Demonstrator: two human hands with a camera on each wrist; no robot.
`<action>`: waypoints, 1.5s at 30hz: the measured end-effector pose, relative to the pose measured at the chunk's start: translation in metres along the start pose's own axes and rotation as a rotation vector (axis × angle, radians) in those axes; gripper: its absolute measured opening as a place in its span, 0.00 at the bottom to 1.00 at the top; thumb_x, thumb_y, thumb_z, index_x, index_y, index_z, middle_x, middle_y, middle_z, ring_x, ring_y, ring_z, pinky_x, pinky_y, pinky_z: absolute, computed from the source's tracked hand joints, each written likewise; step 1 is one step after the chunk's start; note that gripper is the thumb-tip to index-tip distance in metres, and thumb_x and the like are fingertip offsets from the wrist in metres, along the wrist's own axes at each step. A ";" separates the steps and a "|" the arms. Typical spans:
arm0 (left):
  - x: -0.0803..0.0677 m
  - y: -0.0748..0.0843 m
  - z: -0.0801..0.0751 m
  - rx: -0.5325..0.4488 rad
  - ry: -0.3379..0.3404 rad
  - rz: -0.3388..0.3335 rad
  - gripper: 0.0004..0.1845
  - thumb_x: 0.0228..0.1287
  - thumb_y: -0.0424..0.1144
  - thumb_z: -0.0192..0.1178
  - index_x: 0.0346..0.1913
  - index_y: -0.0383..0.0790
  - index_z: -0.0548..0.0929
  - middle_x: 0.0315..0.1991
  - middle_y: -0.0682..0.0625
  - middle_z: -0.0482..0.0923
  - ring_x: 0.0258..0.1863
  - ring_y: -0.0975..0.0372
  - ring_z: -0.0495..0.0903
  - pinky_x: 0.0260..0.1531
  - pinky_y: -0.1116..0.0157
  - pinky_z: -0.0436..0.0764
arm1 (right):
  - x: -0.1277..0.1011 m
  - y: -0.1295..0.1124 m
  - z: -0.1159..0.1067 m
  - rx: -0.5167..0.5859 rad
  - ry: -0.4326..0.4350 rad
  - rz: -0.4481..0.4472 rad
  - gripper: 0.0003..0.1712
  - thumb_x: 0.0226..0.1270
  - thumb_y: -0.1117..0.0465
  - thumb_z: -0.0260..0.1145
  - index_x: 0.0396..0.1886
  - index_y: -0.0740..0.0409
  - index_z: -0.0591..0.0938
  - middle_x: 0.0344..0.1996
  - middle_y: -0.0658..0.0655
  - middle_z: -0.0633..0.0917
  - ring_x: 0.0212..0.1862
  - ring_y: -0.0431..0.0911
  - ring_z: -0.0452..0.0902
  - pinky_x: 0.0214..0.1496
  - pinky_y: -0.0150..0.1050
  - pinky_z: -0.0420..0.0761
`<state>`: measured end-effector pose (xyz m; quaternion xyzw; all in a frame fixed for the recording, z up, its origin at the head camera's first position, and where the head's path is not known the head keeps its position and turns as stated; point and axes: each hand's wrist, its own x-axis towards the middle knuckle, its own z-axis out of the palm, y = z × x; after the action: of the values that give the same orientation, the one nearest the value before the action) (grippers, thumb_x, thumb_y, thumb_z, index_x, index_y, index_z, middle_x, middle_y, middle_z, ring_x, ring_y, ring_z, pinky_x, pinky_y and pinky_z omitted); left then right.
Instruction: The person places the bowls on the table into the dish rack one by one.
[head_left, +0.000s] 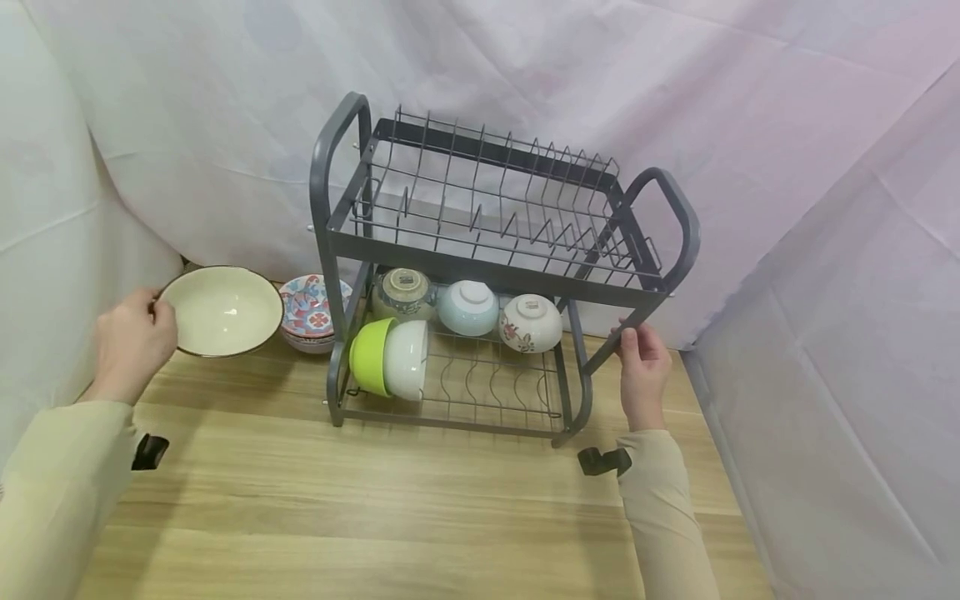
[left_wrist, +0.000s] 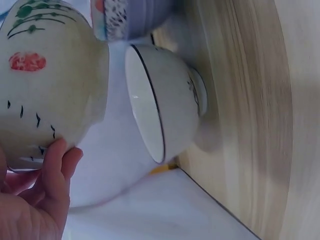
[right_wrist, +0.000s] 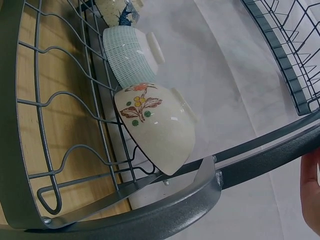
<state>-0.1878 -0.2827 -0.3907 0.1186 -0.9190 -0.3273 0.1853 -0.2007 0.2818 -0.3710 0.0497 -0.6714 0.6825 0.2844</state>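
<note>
Nearest in, the right hand is pinching the dish rack by its slanted right brace, steadying the frame on the wooden table. Out to the left, the left hand is gripping the rim of a cream bowl, held tilted just above the table beside a patterned bowl. It looks like the loading step; next, that bowl needs carrying right into a free lower-tier slot, near the green bowl.
</note>
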 end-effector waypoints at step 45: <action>-0.142 0.098 0.058 -0.256 -0.373 0.252 0.12 0.62 0.31 0.52 0.46 0.34 0.80 0.29 0.47 0.81 0.23 0.67 0.74 0.19 0.72 0.73 | -0.004 -0.001 0.004 -0.028 0.046 0.028 0.12 0.64 0.62 0.58 0.43 0.65 0.79 0.33 0.48 0.82 0.39 0.41 0.78 0.45 0.28 0.78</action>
<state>-0.0934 -0.1277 -0.4066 -0.0837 -0.8958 -0.4316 0.0656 -0.1983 0.2768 -0.3713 0.0205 -0.6749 0.6779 0.2910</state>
